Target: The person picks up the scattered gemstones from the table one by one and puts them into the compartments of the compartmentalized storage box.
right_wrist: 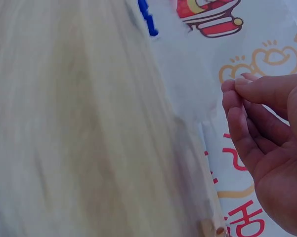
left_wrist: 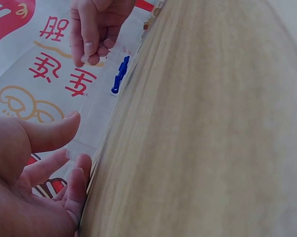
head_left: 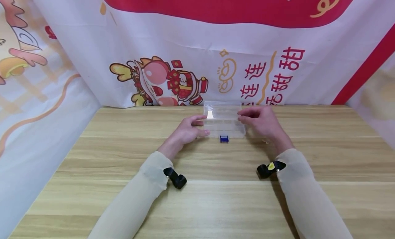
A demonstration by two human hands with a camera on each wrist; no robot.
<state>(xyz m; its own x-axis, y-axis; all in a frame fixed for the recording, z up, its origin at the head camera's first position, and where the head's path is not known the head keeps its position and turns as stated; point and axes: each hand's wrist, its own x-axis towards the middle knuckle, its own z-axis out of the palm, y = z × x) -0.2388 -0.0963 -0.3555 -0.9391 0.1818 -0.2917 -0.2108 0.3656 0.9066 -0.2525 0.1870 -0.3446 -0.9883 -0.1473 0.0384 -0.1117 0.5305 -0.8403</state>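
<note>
A clear plastic compartment box [head_left: 224,131] sits near the back edge of the table, its transparent lid [head_left: 224,110] raised. My left hand [head_left: 189,129] grips the box's left side, thumb by the front corner and fingers farther back. At the lid's right edge, my right hand [head_left: 259,119] pinches with thumb and forefinger, the other fingers curled. A blue clasp [head_left: 224,139] shows at the front of the box; the left wrist view has this blue clasp [left_wrist: 120,75] between both hands.
A small clear piece [head_left: 266,141] lies on the wooden table [head_left: 216,204] below my right wrist. Several small brownish pieces [left_wrist: 149,22] show at the table's far side in the left wrist view. A printed cloth [head_left: 185,36] hangs right behind the box.
</note>
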